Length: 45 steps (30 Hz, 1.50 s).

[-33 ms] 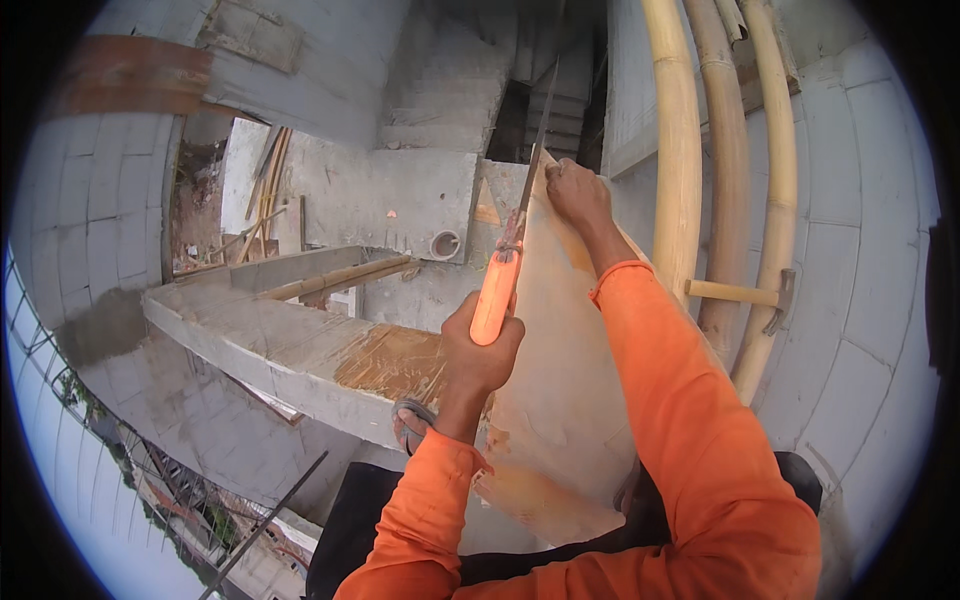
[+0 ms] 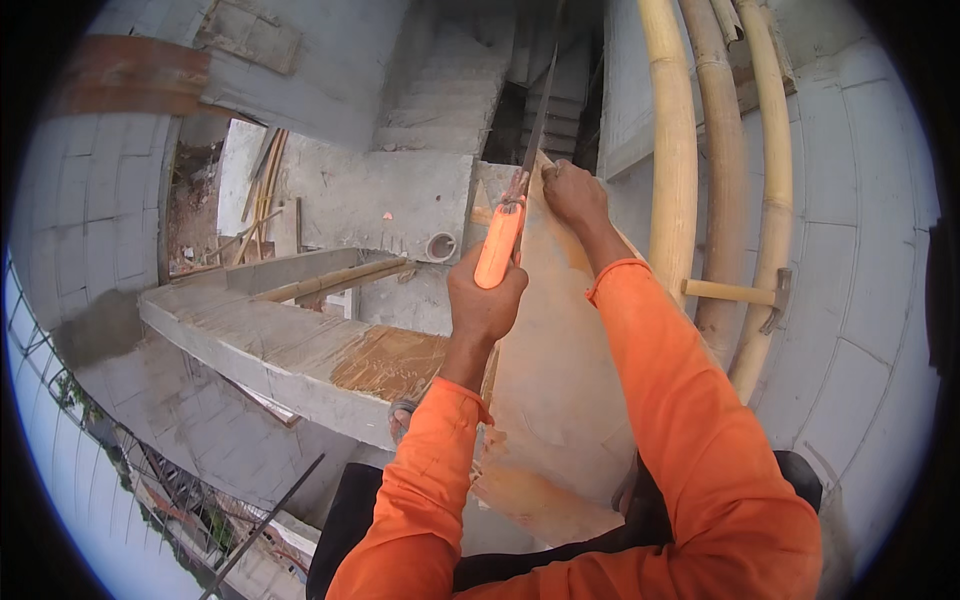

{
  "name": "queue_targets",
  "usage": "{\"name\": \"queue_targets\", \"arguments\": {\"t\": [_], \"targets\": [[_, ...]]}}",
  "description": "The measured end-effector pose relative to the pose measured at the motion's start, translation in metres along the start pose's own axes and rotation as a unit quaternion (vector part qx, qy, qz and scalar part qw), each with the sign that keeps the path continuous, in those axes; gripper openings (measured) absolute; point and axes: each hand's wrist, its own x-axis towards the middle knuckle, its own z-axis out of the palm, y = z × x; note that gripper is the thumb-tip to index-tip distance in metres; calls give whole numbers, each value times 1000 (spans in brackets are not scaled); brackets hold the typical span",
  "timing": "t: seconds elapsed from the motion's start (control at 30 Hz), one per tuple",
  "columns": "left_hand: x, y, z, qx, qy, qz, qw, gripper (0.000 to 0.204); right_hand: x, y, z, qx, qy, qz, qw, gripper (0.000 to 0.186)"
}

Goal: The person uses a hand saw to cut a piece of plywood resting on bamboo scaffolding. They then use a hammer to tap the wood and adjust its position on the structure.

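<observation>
My left hand (image 2: 485,305) is closed around the orange handle of a hand saw (image 2: 500,250). The saw's long thin blade points away from me, along the left side of a board's far end. My right hand (image 2: 578,200) grips that far end of the wide, pale, stained board (image 2: 560,370), close to the blade. The board slopes from there back to between my legs. Part of its left edge lies behind my left forearm. Whether the teeth are in the wood I cannot make out.
Three bamboo poles (image 2: 672,150) stand at the right, with a wooden-handled hammer (image 2: 735,292) across them. A concrete ledge (image 2: 270,335) with brown scraps on top runs at left, my sandalled foot (image 2: 400,418) beside it. Concrete stairs (image 2: 440,110) and a dark opening lie ahead.
My left hand has pushed the saw forward, away from me, and the handle now sits nearer the board's far end. The right hand keeps its place on the board.
</observation>
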Motion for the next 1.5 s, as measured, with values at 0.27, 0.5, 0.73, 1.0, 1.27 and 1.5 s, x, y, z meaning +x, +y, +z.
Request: {"name": "queue_targets", "arguments": {"t": [0.27, 0.5, 0.73, 1.0, 1.27, 1.5], "targets": [[-96, -7, -33, 76, -7, -2, 997, 26, 10, 24, -6, 9, 10, 5, 1000, 43], [41, 16, -5, 17, 11, 27, 999, 7, -2, -13, 2, 1, -7, -17, 1000, 43], [-100, -3, -20, 9, 41, 6, 999, 13, 8, 19, -7, 15, 15, 6, 1000, 44], [29, 9, 3, 12, 29, 8, 999, 11, 18, 5, 21, -33, -3, -82, 996, 44], [-117, -21, -39, 58, 22, 5, 998, 32, 8, 17, -2, -19, 9, -24, 999, 46], [7, -8, -7, -4, 32, 16, 999, 13, 6, 5, 21, -27, -17, -50, 998, 47]]}}
